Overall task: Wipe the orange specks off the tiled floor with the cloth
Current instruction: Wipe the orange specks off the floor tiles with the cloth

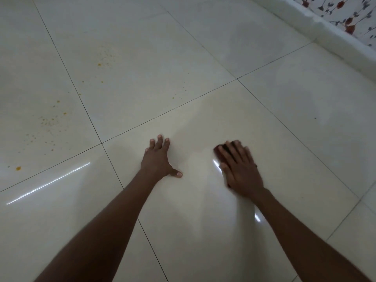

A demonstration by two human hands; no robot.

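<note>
My right hand [241,168] lies flat on the glossy cream tiled floor [203,47], pressing a dark reddish-brown cloth [220,150] under its fingers; only the cloth's far-left edge shows, and the hand is blurred. Beside it to the left, my left hand [159,157] rests palm down on the same tile with fingers spread and nothing in it. Orange specks [49,121] are scattered over the tiles far to the left, with a further cluster [105,57] higher up and a larger drop [18,168] at the left edge.
A white skirting ledge [335,40] runs along the upper right, with a floral patterned surface [350,15] behind it. Dark grout lines [168,110] cross the floor. Bright light streaks reflect on the near tiles.
</note>
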